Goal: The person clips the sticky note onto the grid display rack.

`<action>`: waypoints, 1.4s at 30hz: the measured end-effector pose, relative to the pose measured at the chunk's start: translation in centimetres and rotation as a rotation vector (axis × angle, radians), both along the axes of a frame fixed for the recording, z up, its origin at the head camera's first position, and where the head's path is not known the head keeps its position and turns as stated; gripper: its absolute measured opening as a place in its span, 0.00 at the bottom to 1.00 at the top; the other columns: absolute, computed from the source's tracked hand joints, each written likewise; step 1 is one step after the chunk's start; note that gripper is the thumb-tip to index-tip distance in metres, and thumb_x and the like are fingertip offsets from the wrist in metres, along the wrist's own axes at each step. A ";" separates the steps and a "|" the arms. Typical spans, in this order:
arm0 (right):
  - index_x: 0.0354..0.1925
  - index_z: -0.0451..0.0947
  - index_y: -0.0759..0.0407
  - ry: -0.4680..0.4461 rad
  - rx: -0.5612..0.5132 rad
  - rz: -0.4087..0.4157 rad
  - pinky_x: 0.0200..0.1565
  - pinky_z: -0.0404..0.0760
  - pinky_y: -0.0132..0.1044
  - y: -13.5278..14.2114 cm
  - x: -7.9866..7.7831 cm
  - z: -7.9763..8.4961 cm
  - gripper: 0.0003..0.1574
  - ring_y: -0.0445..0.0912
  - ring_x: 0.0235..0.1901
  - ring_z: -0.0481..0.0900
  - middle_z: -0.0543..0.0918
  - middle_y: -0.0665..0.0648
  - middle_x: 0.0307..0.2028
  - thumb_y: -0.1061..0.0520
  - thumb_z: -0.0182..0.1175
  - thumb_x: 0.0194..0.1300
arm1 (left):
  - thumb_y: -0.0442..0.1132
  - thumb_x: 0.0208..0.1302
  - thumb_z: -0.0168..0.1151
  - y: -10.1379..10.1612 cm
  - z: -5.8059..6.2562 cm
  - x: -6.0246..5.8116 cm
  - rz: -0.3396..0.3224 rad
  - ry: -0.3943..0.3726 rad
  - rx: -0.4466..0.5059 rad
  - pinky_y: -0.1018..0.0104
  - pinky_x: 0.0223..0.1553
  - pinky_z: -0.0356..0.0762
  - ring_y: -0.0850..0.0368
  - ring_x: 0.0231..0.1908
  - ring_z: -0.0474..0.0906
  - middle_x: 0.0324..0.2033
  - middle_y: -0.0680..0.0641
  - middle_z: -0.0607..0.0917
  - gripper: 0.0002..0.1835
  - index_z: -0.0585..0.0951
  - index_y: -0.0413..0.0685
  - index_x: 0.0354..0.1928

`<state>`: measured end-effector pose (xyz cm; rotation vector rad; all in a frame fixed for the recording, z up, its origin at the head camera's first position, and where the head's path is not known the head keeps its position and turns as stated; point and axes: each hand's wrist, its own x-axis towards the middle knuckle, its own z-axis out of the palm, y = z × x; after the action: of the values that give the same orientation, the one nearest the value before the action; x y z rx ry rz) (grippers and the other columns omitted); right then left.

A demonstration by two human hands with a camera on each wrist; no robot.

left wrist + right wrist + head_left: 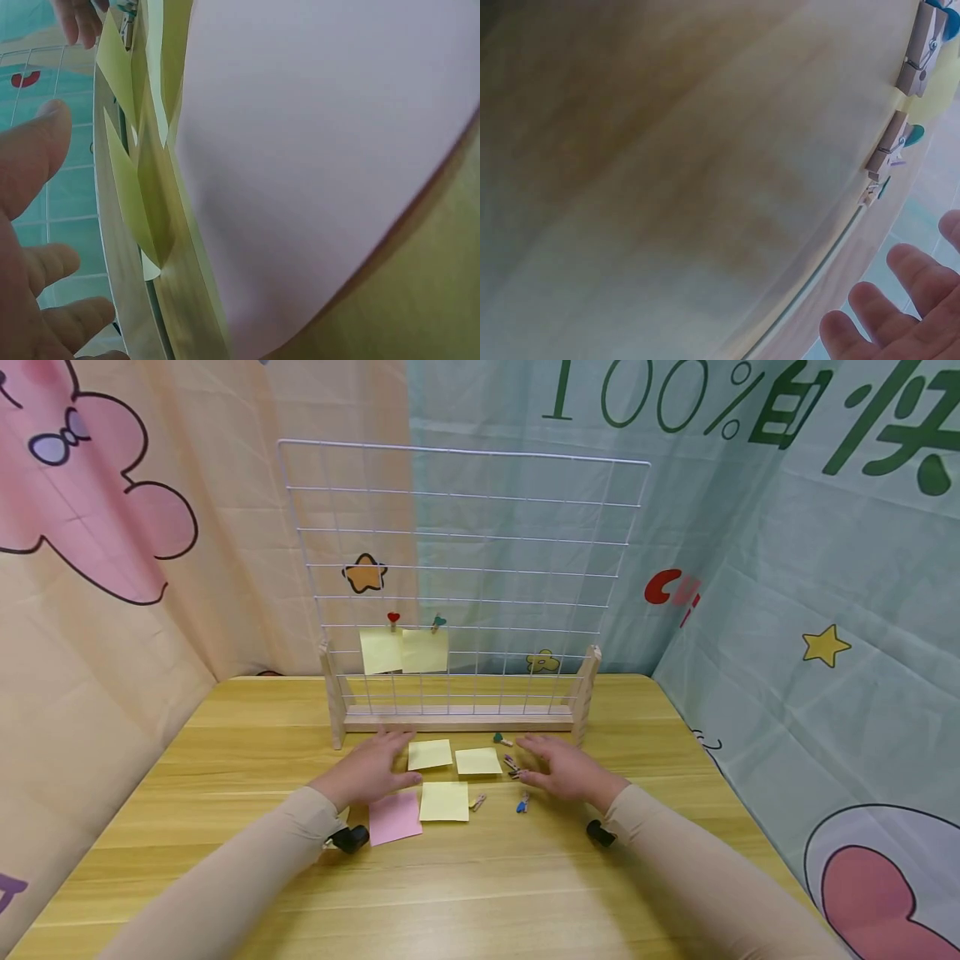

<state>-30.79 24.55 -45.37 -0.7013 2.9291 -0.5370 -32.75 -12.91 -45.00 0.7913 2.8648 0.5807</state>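
My left hand (375, 768) has its fingers spread beside the left ends of a yellow sticky note (430, 755) and a pink sticky note (395, 818). It holds nothing; the left wrist view shows its fingers (75, 322) apart from the paper. Two more yellow notes (478, 762) (444, 802) lie between the hands. On the other side, my right hand (564, 767) is stretched out with nothing in it. Near its fingertips lie small wooden clothespins: a green one (502, 739), a purplish one (513, 767) and a blue one (522, 802). A yellowish clothespin (477, 802) touches the lower note.
Behind the hands stands a white wire grid (517, 568) in a wooden base (457, 723). Two yellow notes (381, 651) (424, 651) hang on it from a red-heart clothespin (393, 620) and a green one (437, 623). Printed curtains (750, 610) surround the wooden table (480, 893).
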 end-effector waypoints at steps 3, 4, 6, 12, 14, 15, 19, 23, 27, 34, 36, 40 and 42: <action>0.79 0.65 0.53 -0.003 0.002 0.010 0.75 0.65 0.62 0.1 -0.1 -0.1 0.42 0.66 0.76 0.65 0.66 0.65 0.78 0.41 0.63 0.76 | 0.60 0.70 0.68 0.1 -0.1 -0.1 -0.005 -0.015 0.003 0.29 0.77 0.51 0.22 0.79 0.49 0.79 0.31 0.61 0.48 0.61 0.43 0.81; 0.79 0.65 0.53 -0.003 0.002 0.013 0.75 0.66 0.62 0.1 -0.1 -0.2 0.41 0.66 0.76 0.65 0.66 0.65 0.78 0.42 0.63 0.76 | 0.60 0.70 0.68 0.2 -0.2 -0.2 -0.006 -0.020 0.002 0.29 0.77 0.51 0.22 0.79 0.49 0.79 0.31 0.61 0.47 0.62 0.43 0.81; 0.79 0.66 0.52 -0.004 0.004 0.016 0.75 0.66 0.62 0.1 -0.2 -0.2 0.41 0.66 0.76 0.65 0.66 0.65 0.78 0.43 0.64 0.76 | 0.60 0.70 0.68 0.3 -0.3 -0.3 -0.012 -0.024 0.002 0.28 0.77 0.51 0.23 0.79 0.49 0.79 0.31 0.61 0.47 0.62 0.43 0.81; 0.78 0.68 0.51 -0.027 0.028 0.015 0.75 0.67 0.60 0.0 -0.3 -0.2 0.39 0.64 0.76 0.67 0.67 0.65 0.78 0.44 0.65 0.75 | 0.59 0.70 0.68 0.3 -0.6 -0.5 -0.006 -0.059 0.005 0.29 0.78 0.50 0.25 0.79 0.51 0.79 0.33 0.64 0.47 0.63 0.43 0.81; 0.77 0.69 0.52 -0.031 0.039 0.022 0.74 0.68 0.60 0.0 -0.4 -0.2 0.38 0.64 0.75 0.69 0.69 0.66 0.77 0.45 0.65 0.75 | 0.60 0.70 0.68 0.4 -0.7 -0.6 -0.001 -0.069 0.000 0.30 0.78 0.50 0.25 0.79 0.52 0.78 0.34 0.66 0.47 0.63 0.43 0.81; 0.77 0.70 0.52 -0.034 0.043 0.024 0.74 0.68 0.60 0.0 -0.4 -0.2 0.38 0.64 0.74 0.70 0.69 0.66 0.76 0.46 0.65 0.75 | 0.59 0.69 0.68 0.4 -0.8 -0.6 0.004 -0.077 0.000 0.30 0.79 0.49 0.25 0.79 0.52 0.78 0.35 0.67 0.47 0.63 0.44 0.81; 0.75 0.73 0.53 -0.034 0.062 0.028 0.73 0.71 0.58 -0.1 -0.4 -0.2 0.34 0.62 0.72 0.73 0.74 0.65 0.73 0.49 0.65 0.75 | 0.59 0.70 0.68 0.5 -1.0 -0.9 0.008 -0.087 -0.015 0.32 0.79 0.50 0.27 0.79 0.54 0.78 0.37 0.68 0.46 0.63 0.44 0.81; 0.72 0.77 0.52 -0.026 0.072 0.041 0.71 0.74 0.56 -0.2 -0.5 -0.2 0.30 0.59 0.69 0.77 0.80 0.62 0.68 0.51 0.65 0.75 | 0.58 0.70 0.68 0.5 -1.2 -1.2 0.008 -0.089 -0.016 0.33 0.79 0.53 0.29 0.79 0.56 0.77 0.37 0.69 0.45 0.64 0.44 0.80; 0.70 0.79 0.51 -0.018 0.080 0.064 0.68 0.77 0.55 -0.4 -0.6 -0.3 0.28 0.57 0.65 0.80 0.83 0.59 0.64 0.51 0.65 0.76 | 0.55 0.70 0.70 0.4 -1.4 -1.5 0.018 -0.105 0.007 0.36 0.77 0.60 0.32 0.78 0.61 0.76 0.36 0.70 0.44 0.65 0.43 0.80; 0.68 0.81 0.52 -0.002 0.093 0.090 0.62 0.82 0.53 -0.6 -0.7 -0.1 0.26 0.53 0.57 0.84 0.86 0.57 0.56 0.53 0.66 0.75 | 0.54 0.71 0.69 0.2 -1.2 -1.3 0.029 -0.105 0.000 0.39 0.74 0.66 0.34 0.75 0.67 0.75 0.35 0.71 0.42 0.67 0.42 0.78; 0.67 0.81 0.54 0.004 0.096 0.097 0.61 0.82 0.53 -0.7 -0.6 0.0 0.25 0.53 0.56 0.84 0.87 0.57 0.55 0.54 0.66 0.74 | 0.54 0.71 0.69 0.2 -1.1 -1.3 0.029 -0.099 -0.009 0.39 0.75 0.66 0.35 0.76 0.66 0.75 0.35 0.71 0.42 0.67 0.42 0.78; 0.67 0.81 0.55 0.018 0.108 0.124 0.60 0.82 0.53 -0.9 -0.6 0.1 0.26 0.53 0.55 0.85 0.87 0.57 0.53 0.56 0.67 0.73 | 0.54 0.71 0.69 0.2 -1.2 -1.4 0.025 -0.073 -0.024 0.40 0.75 0.67 0.36 0.75 0.68 0.74 0.36 0.73 0.40 0.69 0.41 0.77; 0.67 0.81 0.54 0.018 0.112 0.136 0.60 0.82 0.52 -0.9 -0.6 0.1 0.26 0.53 0.55 0.85 0.87 0.57 0.54 0.56 0.67 0.73 | 0.53 0.70 0.70 0.3 -1.4 -1.4 0.022 -0.057 -0.029 0.41 0.74 0.68 0.36 0.74 0.70 0.73 0.36 0.74 0.39 0.71 0.40 0.75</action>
<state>-31.43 23.61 -45.29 -0.8857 2.8730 -0.3524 -34.19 -12.63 -46.35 0.7283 2.8268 0.5539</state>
